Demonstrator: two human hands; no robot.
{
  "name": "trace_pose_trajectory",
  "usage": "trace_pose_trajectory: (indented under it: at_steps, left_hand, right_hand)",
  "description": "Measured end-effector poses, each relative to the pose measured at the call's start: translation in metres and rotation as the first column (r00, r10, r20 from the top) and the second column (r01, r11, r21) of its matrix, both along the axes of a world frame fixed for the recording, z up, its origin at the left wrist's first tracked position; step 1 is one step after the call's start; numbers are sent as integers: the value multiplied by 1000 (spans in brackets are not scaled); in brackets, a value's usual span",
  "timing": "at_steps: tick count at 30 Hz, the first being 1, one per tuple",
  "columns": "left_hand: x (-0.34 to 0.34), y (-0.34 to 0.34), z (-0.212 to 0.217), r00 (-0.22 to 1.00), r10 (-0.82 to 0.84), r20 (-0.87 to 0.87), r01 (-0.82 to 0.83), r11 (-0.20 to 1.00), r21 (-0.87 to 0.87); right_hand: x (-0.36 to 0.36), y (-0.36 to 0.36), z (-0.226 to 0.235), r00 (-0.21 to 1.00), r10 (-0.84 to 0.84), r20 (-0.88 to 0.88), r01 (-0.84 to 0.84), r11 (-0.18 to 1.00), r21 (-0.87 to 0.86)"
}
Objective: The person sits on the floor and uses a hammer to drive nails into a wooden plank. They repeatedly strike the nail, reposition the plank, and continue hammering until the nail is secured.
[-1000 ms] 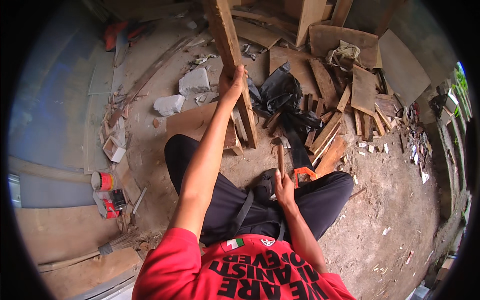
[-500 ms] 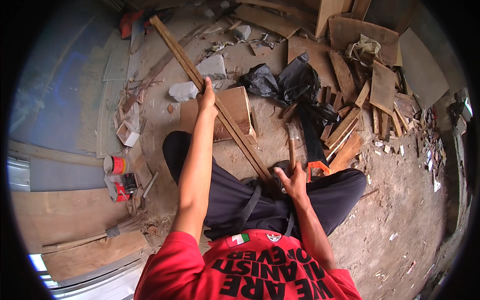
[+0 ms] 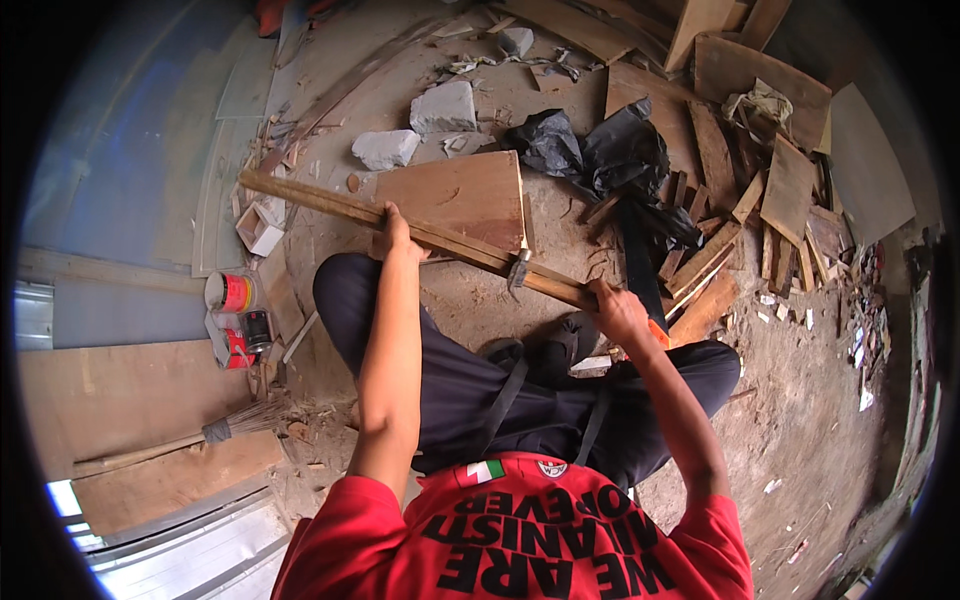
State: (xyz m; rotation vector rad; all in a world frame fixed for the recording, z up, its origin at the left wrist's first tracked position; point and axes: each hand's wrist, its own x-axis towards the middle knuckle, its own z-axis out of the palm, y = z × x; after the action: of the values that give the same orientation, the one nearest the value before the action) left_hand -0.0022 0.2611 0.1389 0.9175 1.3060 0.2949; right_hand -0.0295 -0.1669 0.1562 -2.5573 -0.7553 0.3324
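Observation:
My left hand is closed around a long wooden strip near its middle. The strip slopes over my lap from upper left to lower right and has a lengthwise line along it. My right hand grips a hammer at the strip's right end. The hammer head rests against or just over the strip, and its handle lies along it, hard to tell apart from the wood. Whether my right fingers also hold the strip, I cannot tell. Beyond the strip sits a brown wooden block on the floor.
A saw with an orange handle lies by my right knee, beside a black plastic bag. Scrap wood is heaped at the right. Pale stone chunks lie ahead. Cans and a broom are at the left.
The strip has swung from steep to flatter, its far end moving left and down, its near end up and right. My right hand moved right and up, and the hammer tipped left onto the strip.

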Motion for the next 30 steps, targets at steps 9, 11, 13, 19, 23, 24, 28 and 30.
trace_pose_trajectory:
  at_steps: [9, 11, 13, 19, 23, 24, 28, 30]
  left_hand:
    - [-56, -5, -7, 955, -254, -156, 253, 967, -27]
    - [-61, -13, -6, 949, -278, -149, 271, 960, -69]
    - [-69, -24, -6, 957, -286, -53, 276, 951, -139]
    - [-72, -76, -28, 973, 120, 199, -86, 981, -172]
    - [-73, -87, -52, 964, 149, 220, -86, 958, -274]
    - [-77, -89, -70, 944, 145, 296, -59, 958, -279]
    - [-69, -132, -47, 936, 323, 139, -273, 917, -291]
    - [-70, -133, -40, 942, 330, 63, -300, 910, -288]
  right_hand:
    - [32, -18, 23, 985, 144, 94, -141, 989, -31]
    - [30, -26, 25, 984, 164, 70, -158, 984, -76]
    - [28, -37, 22, 978, 185, 92, -178, 980, -86]
    - [47, -41, 4, 972, 193, 133, -189, 981, -46]
    - [52, -37, 17, 981, 187, 59, -181, 980, -84]
    - [52, -38, 16, 982, 183, 47, -179, 981, -78]
    - [46, -50, -7, 977, 151, 149, -173, 973, 151]
    - [42, -37, 9, 983, 117, 144, -147, 965, 219]
